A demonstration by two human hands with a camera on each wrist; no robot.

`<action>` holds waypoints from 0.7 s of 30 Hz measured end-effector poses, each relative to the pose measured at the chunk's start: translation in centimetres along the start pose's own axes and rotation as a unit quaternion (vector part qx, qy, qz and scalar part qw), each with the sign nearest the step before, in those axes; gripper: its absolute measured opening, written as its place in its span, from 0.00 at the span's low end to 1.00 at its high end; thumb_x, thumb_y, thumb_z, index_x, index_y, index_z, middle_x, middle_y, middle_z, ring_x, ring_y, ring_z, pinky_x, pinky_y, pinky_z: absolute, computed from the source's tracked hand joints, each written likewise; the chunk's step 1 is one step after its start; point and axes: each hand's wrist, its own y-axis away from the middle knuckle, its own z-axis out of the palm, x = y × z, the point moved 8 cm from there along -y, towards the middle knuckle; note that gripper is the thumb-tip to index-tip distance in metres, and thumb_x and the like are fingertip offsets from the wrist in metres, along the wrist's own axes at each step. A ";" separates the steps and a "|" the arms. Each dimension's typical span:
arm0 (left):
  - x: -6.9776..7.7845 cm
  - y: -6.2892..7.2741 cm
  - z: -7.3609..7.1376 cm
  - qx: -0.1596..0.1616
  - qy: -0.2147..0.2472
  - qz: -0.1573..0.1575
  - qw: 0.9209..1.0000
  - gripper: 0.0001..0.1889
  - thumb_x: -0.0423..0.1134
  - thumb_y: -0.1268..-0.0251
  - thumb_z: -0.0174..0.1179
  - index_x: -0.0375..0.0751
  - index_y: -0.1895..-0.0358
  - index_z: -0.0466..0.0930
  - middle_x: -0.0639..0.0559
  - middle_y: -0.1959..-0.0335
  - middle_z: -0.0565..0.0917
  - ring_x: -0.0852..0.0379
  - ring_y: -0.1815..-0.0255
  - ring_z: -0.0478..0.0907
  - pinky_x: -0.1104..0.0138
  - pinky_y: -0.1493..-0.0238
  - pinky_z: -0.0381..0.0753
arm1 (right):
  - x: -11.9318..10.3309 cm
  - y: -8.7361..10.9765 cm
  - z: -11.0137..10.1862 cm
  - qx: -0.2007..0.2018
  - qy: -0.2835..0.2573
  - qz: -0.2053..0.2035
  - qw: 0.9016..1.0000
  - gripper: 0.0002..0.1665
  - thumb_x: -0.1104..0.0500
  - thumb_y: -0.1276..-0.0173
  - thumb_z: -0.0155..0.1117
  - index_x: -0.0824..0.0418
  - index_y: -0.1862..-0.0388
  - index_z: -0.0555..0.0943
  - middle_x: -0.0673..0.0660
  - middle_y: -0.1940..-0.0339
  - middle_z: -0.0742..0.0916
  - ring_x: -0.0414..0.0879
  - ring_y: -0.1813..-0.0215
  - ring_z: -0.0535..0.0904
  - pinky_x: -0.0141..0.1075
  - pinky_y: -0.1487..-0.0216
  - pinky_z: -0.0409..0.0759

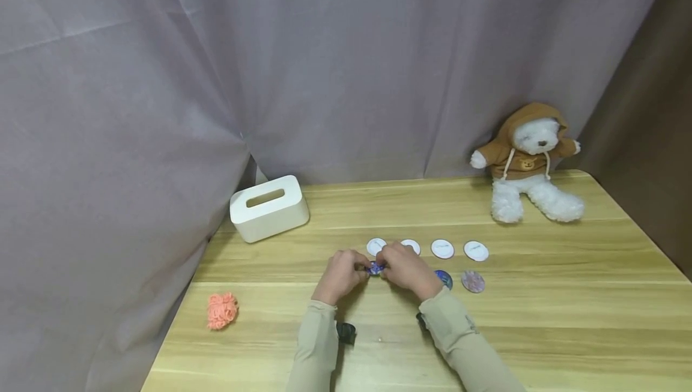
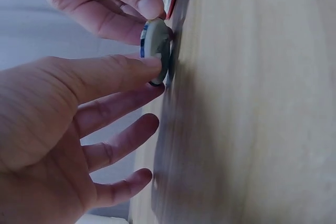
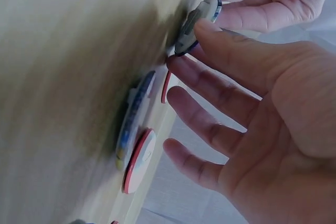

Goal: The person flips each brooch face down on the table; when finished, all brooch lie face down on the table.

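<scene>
Between my two hands is a round badge (image 1: pixel 375 268) with a blue and purple face, tilted close over the table. My left hand (image 1: pixel 343 273) pinches its left side between thumb and index finger, the other fingers spread apart. On the opposite edge, my right hand (image 1: pixel 405 269) pinches it the same way. The wrist views show the badge's pale back (image 2: pixel 157 40). Another blue badge (image 1: pixel 444 279) lies partly hidden by the right wrist, with a pinkish badge (image 1: pixel 473 281) to its right. Behind runs a row of several white discs, one of them a red-rimmed disc (image 3: pixel 140 161).
A white tissue box (image 1: pixel 270 209) stands at the back left of the wooden table (image 1: pixel 567 332). Near the left edge sits a coral, curly-textured bundle (image 1: pixel 222 311). At the back right a white teddy bear (image 1: pixel 527 164) in a brown hoodie leans against the grey curtain (image 1: pixel 351 80).
</scene>
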 end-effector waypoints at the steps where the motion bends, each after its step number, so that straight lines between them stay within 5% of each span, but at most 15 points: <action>1: 0.0 0.0 -0.1 0.001 0.007 0.000 1.000 0.07 0.29 0.45 0.72 0.42 0.64 0.91 0.52 0.64 0.89 0.57 0.63 0.84 0.65 0.58 0.80 | 0.1 0.0 0.0 -0.005 -0.004 0.002 1.000 0.08 0.70 0.48 0.73 0.58 0.74 0.86 0.49 0.74 0.82 0.47 0.66 0.76 0.45 0.61 0.75; 10: 0.5 -0.3 -1.3 0.062 -0.005 0.009 0.998 0.05 0.31 0.39 0.70 0.42 0.63 0.92 0.52 0.62 0.90 0.55 0.60 0.87 0.62 0.58 0.83 | 0.4 -0.1 -0.5 0.008 -0.018 0.008 1.000 0.06 0.67 0.35 0.69 0.59 0.72 0.85 0.49 0.77 0.82 0.44 0.72 0.74 0.42 0.66 0.75; 21: 1.0 -0.2 -1.9 0.108 -0.014 0.021 0.994 0.06 0.29 0.44 0.72 0.43 0.64 0.92 0.52 0.69 0.90 0.58 0.67 0.86 0.63 0.64 0.81 | 0.3 -0.2 -0.7 0.030 -0.032 0.019 0.999 0.12 0.76 0.44 0.64 0.59 0.72 0.82 0.50 0.77 0.81 0.45 0.72 0.74 0.42 0.66 0.76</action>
